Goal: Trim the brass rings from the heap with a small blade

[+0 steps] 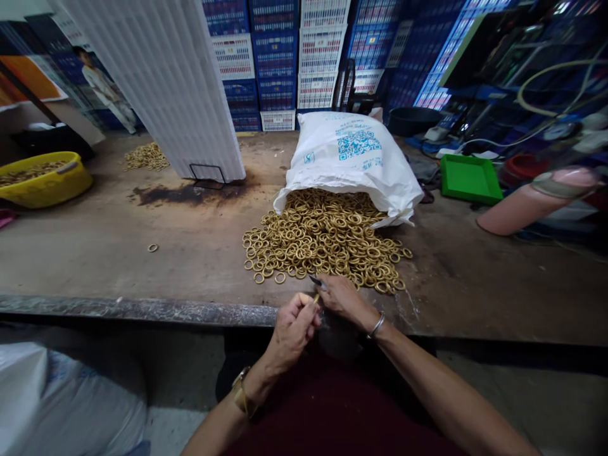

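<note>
My left hand (pixel 295 322) is closed in a pinch on a brass-coloured ring (pixel 316 298), just above the table's front edge. Only part of that ring shows between the fingers. Right beside it, my right hand (pixel 342 295) is wrapped round a small knife (pixel 314 280), whose dark pointed blade sticks out to the left; its handle is hidden in the palm. Just beyond both hands lies a heap of brass-coloured rings (pixel 323 240), spilling from the mouth of a white woven sack (pixel 327 149) with blue print.
A single ring (pixel 152 248) lies on the wooden table (pixel 85 253) at left. Behind it, a tall white panel (pixel 180 82) stands by a wire stand (pixel 208 176). A yellow basin (pixel 42 180) is far left. At right are a green tray (pixel 470 178) and a pink bottle (pixel 527 206).
</note>
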{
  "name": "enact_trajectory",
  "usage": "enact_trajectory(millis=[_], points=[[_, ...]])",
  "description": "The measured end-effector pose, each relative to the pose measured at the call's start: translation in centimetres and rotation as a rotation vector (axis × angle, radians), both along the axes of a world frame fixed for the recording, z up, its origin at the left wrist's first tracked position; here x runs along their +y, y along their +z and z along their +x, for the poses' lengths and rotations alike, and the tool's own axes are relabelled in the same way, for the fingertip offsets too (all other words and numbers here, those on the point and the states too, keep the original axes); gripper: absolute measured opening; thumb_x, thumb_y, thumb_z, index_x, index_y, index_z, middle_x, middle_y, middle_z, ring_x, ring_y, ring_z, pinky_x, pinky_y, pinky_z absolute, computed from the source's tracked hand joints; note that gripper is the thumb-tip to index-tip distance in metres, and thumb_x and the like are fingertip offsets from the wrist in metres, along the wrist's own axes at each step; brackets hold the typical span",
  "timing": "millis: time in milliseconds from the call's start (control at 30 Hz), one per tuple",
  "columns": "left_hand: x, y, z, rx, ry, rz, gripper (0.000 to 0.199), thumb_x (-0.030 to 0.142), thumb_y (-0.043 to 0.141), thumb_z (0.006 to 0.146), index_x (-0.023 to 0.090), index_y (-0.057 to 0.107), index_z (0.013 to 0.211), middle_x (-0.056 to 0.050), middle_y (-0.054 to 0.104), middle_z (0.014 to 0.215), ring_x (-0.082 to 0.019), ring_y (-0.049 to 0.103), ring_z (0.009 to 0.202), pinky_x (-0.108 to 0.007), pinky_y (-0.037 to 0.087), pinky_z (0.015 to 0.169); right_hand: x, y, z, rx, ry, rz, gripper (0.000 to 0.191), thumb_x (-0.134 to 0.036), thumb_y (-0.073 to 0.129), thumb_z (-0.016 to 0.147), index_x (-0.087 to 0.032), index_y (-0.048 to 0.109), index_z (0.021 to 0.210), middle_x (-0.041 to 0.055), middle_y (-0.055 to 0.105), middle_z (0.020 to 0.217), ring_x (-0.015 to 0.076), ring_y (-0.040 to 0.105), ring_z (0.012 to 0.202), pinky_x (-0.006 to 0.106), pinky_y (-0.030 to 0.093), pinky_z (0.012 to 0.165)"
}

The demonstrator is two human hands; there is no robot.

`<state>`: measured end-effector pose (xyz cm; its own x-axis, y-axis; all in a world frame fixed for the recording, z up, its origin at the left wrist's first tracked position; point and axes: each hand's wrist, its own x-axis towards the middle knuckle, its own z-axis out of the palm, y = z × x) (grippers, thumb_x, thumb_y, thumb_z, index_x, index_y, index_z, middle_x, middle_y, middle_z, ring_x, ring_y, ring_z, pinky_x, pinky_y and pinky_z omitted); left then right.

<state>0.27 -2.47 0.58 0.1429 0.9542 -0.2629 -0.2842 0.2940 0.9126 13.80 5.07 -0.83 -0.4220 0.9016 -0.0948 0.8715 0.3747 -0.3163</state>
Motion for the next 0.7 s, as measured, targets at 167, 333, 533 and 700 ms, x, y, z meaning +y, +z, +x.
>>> enact_trajectory(millis=[167,333,533,700], points=[[0.3,-1.1,-0.7,-0.312,0.046,-0.160,0.026,0.039,0.055,0.075,0.015,0.044,0.071,-0.001,0.056,0.072,-0.003,0.038,0.042,-0.016,0.022,0.037,0.7,-0.4,-0.6,0.100,-0.035,0.153,0.021,-0.020,0.040,0.079,-0.018,0.057,0.090,0.0031,0.063,0.072,0.0129,0.055,0.062,0.021,0.029,0.057],[0.6,-1.9,-1.4,-0.363,0.107,-0.169,0.022,0.032,0.056,0.074,0.015,0.044,0.069,-0.004,0.059,0.072,-0.004,0.042,0.042,-0.017,0.025,0.036,2.3,0.0,-2.0,0.059,-0.118,0.287,0.028,-0.025,0.044,0.079,-0.019,0.051,0.105,0.0036,0.064,0.073,0.0157,0.058,0.065,0.023,0.029,0.056],[0.9,-2.0,-2.1,-0.563,0.097,-0.259,0.019,0.028,0.058,0.071,0.016,0.053,0.085,-0.001,0.056,0.067,-0.006,0.046,0.047,-0.016,0.028,0.039,3.6,1.0,-3.0,-0.005,-0.055,0.292,0.031,-0.022,0.043,0.079,-0.022,0.049,0.109,0.0039,0.066,0.089,0.0148,0.059,0.071,0.022,0.029,0.055],[1.1,-2.1,-2.5,-0.669,0.100,-0.321,0.020,0.031,0.061,0.070,0.012,0.054,0.067,-0.004,0.057,0.070,-0.009,0.053,0.057,-0.016,0.032,0.041,4.1,0.5,-3.3,0.024,-0.037,0.284,0.022,-0.020,0.041,0.079,-0.023,0.056,0.094,0.0023,0.066,0.085,0.0133,0.058,0.069,0.021,0.029,0.055]])
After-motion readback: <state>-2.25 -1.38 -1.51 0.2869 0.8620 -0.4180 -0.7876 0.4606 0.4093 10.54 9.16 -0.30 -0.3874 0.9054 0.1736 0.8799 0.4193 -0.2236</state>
